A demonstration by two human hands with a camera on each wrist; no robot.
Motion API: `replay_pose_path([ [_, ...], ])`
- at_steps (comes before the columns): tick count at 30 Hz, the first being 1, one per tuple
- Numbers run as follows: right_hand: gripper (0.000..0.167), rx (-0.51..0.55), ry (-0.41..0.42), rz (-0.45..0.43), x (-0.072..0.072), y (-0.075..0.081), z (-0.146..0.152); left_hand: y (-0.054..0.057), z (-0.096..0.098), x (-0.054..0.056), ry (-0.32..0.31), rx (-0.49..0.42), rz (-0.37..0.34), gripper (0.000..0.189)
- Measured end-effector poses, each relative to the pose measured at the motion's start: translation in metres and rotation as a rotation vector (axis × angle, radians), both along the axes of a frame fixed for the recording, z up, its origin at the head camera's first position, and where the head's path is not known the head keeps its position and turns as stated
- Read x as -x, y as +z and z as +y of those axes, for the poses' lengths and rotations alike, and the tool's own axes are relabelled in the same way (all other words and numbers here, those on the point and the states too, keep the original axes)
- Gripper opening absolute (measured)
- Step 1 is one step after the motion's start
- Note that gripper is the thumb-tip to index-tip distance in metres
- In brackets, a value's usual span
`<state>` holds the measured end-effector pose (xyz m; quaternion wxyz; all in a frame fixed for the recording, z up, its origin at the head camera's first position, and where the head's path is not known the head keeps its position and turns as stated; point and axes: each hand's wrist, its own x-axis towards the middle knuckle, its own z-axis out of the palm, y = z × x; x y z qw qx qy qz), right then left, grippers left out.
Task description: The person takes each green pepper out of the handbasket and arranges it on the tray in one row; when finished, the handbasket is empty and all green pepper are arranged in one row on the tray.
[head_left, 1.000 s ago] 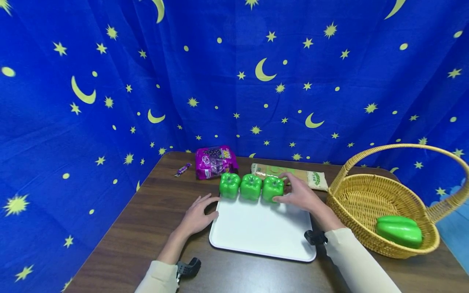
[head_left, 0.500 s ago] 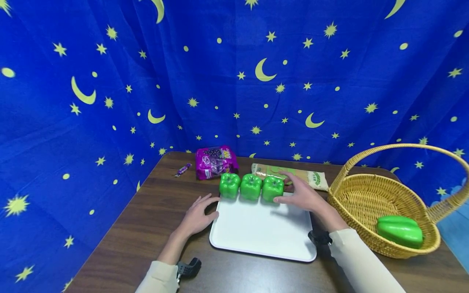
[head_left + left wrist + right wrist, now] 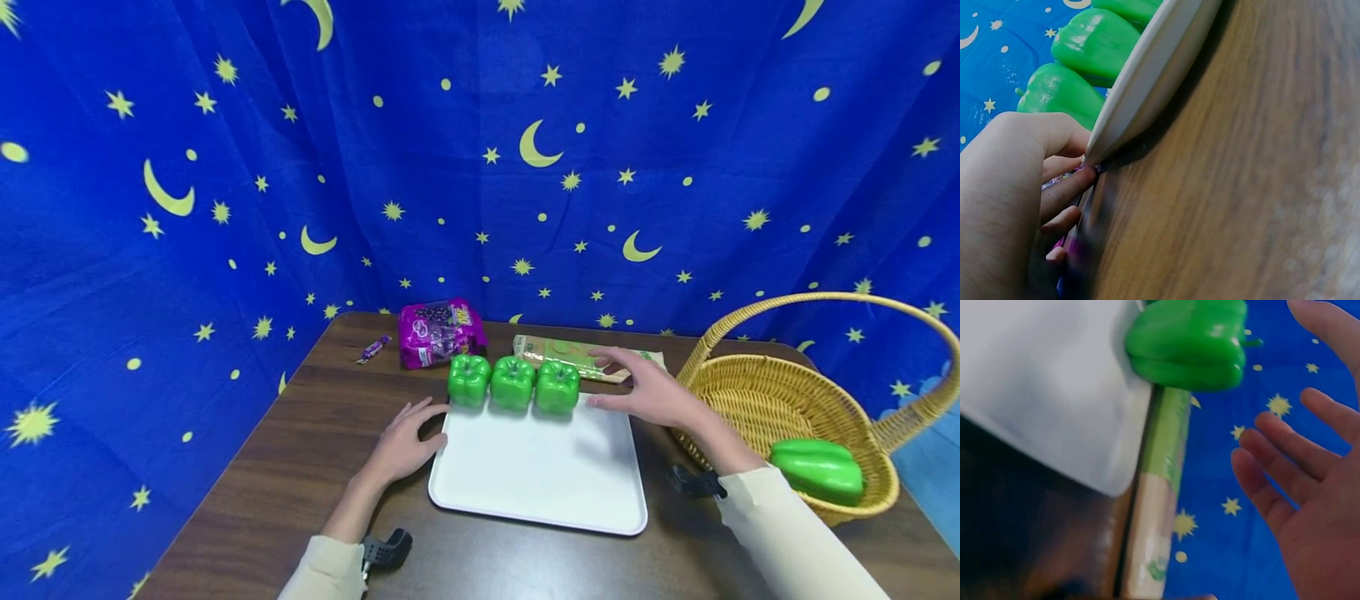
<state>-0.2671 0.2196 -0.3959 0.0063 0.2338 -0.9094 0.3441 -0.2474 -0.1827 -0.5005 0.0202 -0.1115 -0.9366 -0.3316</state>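
Three glossy green bell peppers stand in a row along the far edge of a white tray (image 3: 540,475): a left one (image 3: 468,382), a middle one (image 3: 512,384) and a right one (image 3: 557,388). My left hand (image 3: 402,446) rests at the tray's left side, fingers relaxed and fingertips right at the rim. To the right of the row, my right hand (image 3: 651,390) hovers over the tray's far right corner with fingers spread and nothing in them. The right wrist view shows a gap between that hand (image 3: 1316,469) and the nearest pepper (image 3: 1191,347).
A wicker basket (image 3: 738,371) with a tall handle stands at the right, holding another green pepper (image 3: 816,471). Behind the tray lie a purple candy bag (image 3: 441,333), a single wrapped candy (image 3: 373,348) and a long noodle packet (image 3: 570,357). A starry blue curtain (image 3: 450,167) closes off the back.
My right hand has let go of the right-hand pepper and drawn away to the right, its fingers spreading. The peppers, the tray and my left hand have stayed in place.
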Motion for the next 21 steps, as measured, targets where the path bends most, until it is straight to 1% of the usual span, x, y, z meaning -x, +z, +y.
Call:
replay_pose_path([
  [5, 0.067, -0.068, 0.006, 0.03, -0.008, 0.011, 0.016, 0.001, 0.0, -0.001, 0.005, -0.013, -0.01, 0.046],
  [11, 0.059, -0.09, 0.014, 0.04, -0.02, 0.021, 0.037, 0.0, 0.0, -0.003, 0.013, -0.017, 0.002, 0.046],
  [13, 0.057, -0.094, 0.014, 0.04, -0.024, 0.023, 0.044, 0.0, 0.0, -0.003, 0.007, -0.014, 0.007, 0.046],
  [18, 0.049, -0.1, 0.001, 0.058, -0.039, 0.029, 0.066, 0.0, 0.001, -0.003, -0.001, -0.015, -0.002, 0.046],
  [21, 0.042, -0.106, -0.006, 0.081, -0.046, 0.031, 0.082, 0.0, 0.001, -0.003, 0.006, -0.019, -0.005, 0.046],
])
